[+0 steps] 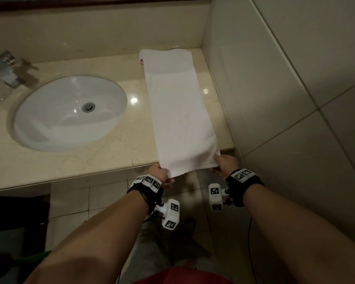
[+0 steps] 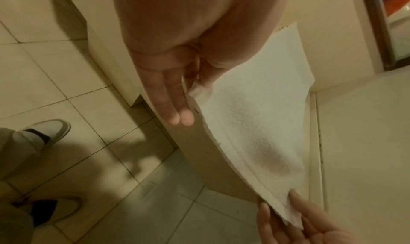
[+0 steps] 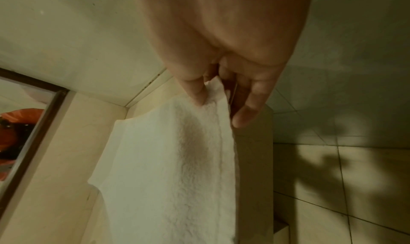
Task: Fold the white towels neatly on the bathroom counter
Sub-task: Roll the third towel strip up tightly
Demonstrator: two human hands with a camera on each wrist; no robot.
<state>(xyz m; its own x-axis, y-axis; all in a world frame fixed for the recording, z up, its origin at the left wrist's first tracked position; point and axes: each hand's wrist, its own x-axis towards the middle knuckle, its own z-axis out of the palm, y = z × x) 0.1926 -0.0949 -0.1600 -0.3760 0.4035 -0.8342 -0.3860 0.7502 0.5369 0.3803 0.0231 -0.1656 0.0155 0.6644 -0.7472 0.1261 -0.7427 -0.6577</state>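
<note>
A long white towel (image 1: pixel 178 107) lies lengthwise on the right part of the beige counter (image 1: pixel 115 152), from the back wall to the front edge, where its near end hangs slightly over. My left hand (image 1: pixel 162 175) pinches the near left corner of the towel (image 2: pixel 250 118) between thumb and fingers. My right hand (image 1: pixel 223 163) pinches the near right corner of the towel (image 3: pixel 177 160), thumb on top and fingers beneath. Both hands sit just past the counter's front edge.
A white oval sink (image 1: pixel 70 111) is set in the counter left of the towel, with a chrome tap (image 1: pixel 8 68) behind it. A tiled wall (image 1: pixel 285 78) stands close on the right. My shoes (image 2: pixel 44 133) stand on the tiled floor below.
</note>
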